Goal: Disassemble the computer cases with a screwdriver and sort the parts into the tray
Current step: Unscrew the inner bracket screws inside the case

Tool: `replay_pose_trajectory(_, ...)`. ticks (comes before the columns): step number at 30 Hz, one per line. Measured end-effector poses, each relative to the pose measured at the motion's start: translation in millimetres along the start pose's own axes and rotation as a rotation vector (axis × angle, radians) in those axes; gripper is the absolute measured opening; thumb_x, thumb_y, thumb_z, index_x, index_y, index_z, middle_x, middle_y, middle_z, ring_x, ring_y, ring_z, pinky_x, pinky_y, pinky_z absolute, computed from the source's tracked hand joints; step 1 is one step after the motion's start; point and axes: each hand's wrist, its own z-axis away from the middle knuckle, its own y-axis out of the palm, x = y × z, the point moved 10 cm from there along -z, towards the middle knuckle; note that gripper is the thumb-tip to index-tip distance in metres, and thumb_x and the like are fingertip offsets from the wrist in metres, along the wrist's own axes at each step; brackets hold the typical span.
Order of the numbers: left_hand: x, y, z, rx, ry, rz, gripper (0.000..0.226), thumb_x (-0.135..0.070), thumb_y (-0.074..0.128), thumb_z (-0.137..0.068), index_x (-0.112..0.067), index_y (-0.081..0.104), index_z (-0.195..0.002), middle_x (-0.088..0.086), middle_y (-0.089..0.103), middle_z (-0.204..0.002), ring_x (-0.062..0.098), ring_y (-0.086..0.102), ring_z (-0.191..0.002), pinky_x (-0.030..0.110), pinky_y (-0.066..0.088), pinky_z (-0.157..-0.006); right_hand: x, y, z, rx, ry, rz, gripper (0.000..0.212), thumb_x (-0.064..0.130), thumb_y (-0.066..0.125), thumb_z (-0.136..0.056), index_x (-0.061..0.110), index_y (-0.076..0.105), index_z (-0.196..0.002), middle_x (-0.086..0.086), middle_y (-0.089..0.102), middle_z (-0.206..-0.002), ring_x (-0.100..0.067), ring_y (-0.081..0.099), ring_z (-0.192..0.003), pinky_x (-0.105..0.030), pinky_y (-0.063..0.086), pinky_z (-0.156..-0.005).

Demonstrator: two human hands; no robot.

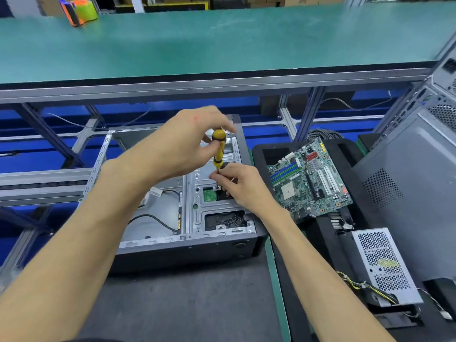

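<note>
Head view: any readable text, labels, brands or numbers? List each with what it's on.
None legible.
Power supply: yellow label on its perforated face, too blurred to read.
Motherboard: silkscreen and chip markings too small to read.
Cardboard box at the top edge: faint print, unreadable.
Open computer case: white tag on the cable inside, no readable text.

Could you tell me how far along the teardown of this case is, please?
Done: a motherboard and power supply already lie in the tray. In hand: the left hand grips the screwdriver upright over the open case, while the right hand pinches at its tip, apparently on a bracket screw. Left: the drive bracket and cables remain inside, and another case stands at right.
</note>
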Motion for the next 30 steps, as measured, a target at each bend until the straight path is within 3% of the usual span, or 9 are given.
replay_pose_trajectory(4,12,-8,0,-0.102,-0.117,-0.136,0.015,-0.031,0.069,-0.091,-0.017,0.074,-0.096,-0.002,0.063,-0.088,0.020,0.060,-0.077,0.043,0.052,-0.076,-2,2,0,0.001,-0.010,0.040,0.015,0.032,0.068,-0.095,0.021,0.077,-0.098,0.008,0.067,-0.081,-0.007,0.058,-0.071,-0.022,0.047,-0.067)
replay_pose_trajectory(8,26,-9,6,-0.166,-0.284,-0.361,0.044,-0.065,0.054,-0.086,-0.022,0.053,-0.083,-0.008,0.058,-0.076,0.022,0.057,-0.075,0.035,0.041,-0.063,-5,1,0,-0.011,0.013,-0.030,0.003,0.034,0.071,-0.092,0.032,0.072,-0.090,0.020,0.066,-0.072,-0.001,0.057,-0.065,-0.011,0.041,-0.063)
replay_pose_trajectory(13,13,1,6,-0.040,-0.025,0.079,0.029,-0.018,0.064,-0.093,-0.021,0.066,-0.122,-0.006,0.056,-0.120,0.010,0.059,-0.103,0.034,0.055,-0.085,-6,0,-1,-0.002,0.030,-0.049,0.014,0.026,0.068,-0.096,0.018,0.078,-0.100,0.008,0.071,-0.084,-0.003,0.060,-0.071,-0.015,0.046,-0.067)
replay_pose_trajectory(15,17,-1,4,-0.024,-0.020,0.048,0.027,-0.010,0.065,-0.092,-0.020,0.070,-0.117,-0.005,0.059,-0.107,0.011,0.061,-0.092,0.035,0.055,-0.082,-2,2,0,0.007,0.012,-0.002,0.015,0.026,0.065,-0.097,0.019,0.078,-0.101,0.003,0.072,-0.088,-0.008,0.062,-0.076,-0.023,0.050,-0.071)
replay_pose_trajectory(17,25,-7,0,-0.060,-0.078,-0.045,0.014,-0.029,0.070,-0.090,-0.023,0.068,-0.102,-0.007,0.059,-0.088,0.014,0.059,-0.077,0.042,0.053,-0.074,1,3,2,0.021,0.009,0.056,0.016,0.027,0.062,-0.098,0.022,0.077,-0.102,0.004,0.071,-0.087,-0.009,0.061,-0.074,-0.024,0.049,-0.069)
replay_pose_trajectory(20,31,-7,-4,-0.120,-0.132,-0.244,0.040,-0.060,0.063,-0.085,-0.024,0.048,-0.079,-0.007,0.054,-0.066,0.019,0.053,-0.066,0.035,0.042,-0.060,6,4,3,0.034,0.049,0.119,0.014,0.038,0.064,-0.094,0.025,0.069,-0.097,0.006,0.065,-0.076,-0.010,0.057,-0.065,-0.025,0.048,-0.063)
replay_pose_trajectory(24,39,0,-6,-0.175,-0.153,-0.279,0.057,-0.066,0.053,-0.088,-0.020,0.031,-0.063,-0.004,0.042,-0.053,0.026,0.044,-0.058,0.033,0.027,-0.056,18,5,-2,-0.022,0.074,0.399,0.041,0.054,0.059,-0.093,0.029,0.038,-0.068,0.007,0.044,-0.056,-0.013,0.045,-0.053,-0.035,0.034,-0.051)
replay_pose_trajectory(27,37,-2,-5,-0.225,-0.118,-0.285,0.056,-0.071,0.049,-0.088,-0.022,0.035,-0.065,-0.004,0.044,-0.061,0.024,0.045,-0.058,0.032,0.030,-0.054,21,7,-5,0.004,0.086,0.615,0.050,0.045,0.049,-0.101,0.021,0.038,-0.058,0.003,0.044,-0.052,-0.022,0.043,-0.053,-0.036,0.030,-0.050)
replay_pose_trajectory(30,30,3,-7,-0.158,0.015,-0.071,0.035,-0.058,0.058,-0.089,-0.025,0.055,-0.100,-0.006,0.052,-0.100,0.020,0.054,-0.072,0.037,0.046,-0.067,19,12,-6,0.080,0.113,0.651,0.048,0.039,0.043,-0.104,0.023,0.034,-0.059,0.005,0.042,-0.054,-0.018,0.040,-0.051,-0.034,0.024,-0.049)
